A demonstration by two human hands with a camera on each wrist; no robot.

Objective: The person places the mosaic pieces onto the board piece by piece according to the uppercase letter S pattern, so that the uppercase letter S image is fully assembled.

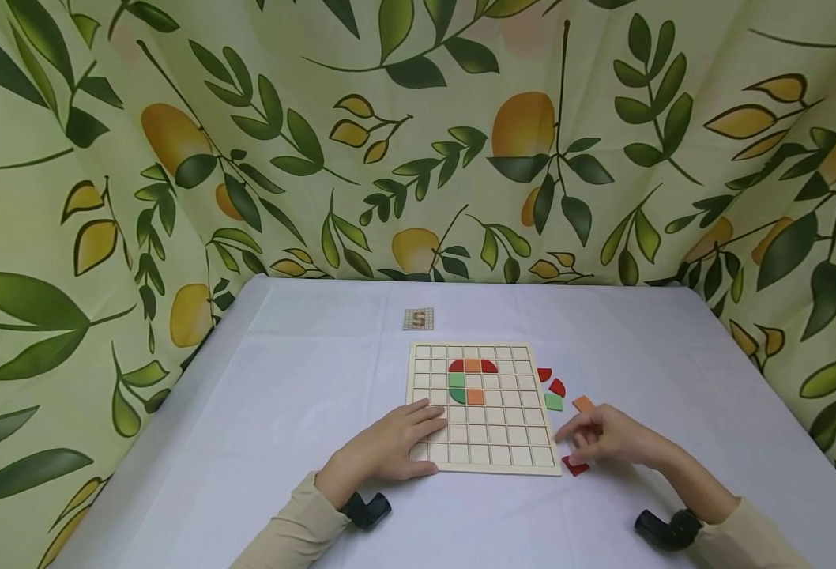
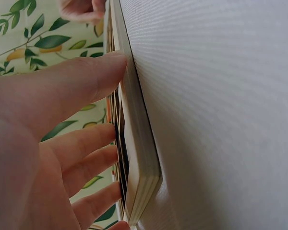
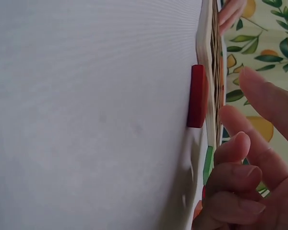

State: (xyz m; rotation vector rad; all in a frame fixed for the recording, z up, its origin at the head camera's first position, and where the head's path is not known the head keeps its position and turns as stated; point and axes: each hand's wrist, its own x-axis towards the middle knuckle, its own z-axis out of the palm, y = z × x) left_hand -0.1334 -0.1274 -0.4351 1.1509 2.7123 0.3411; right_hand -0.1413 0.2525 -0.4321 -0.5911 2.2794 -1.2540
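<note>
A square wooden grid board [image 1: 489, 435] lies on the white cloth. My left hand [image 1: 393, 442] rests on its near left corner, fingers spread over the squares and thumb at the near edge. On the grid, red, orange and green pieces [image 1: 472, 366] form a shape like a C. Beside the board's right edge, my right hand [image 1: 620, 437] hovers over a red piece [image 1: 574, 466]. Its thumb and forefinger stand apart with nothing between them, and the other fingers curl loosely. The red piece [image 3: 197, 96] shows its thick side close to the board in the right wrist view.
Right of the board lie two red rounded pieces [image 1: 557, 387], a light green square [image 1: 554, 402] and an orange piece [image 1: 584, 404]. A small card [image 1: 419, 319] with a grid pattern lies beyond the far edge. A leaf-patterned curtain [image 1: 453, 158] hangs behind the table.
</note>
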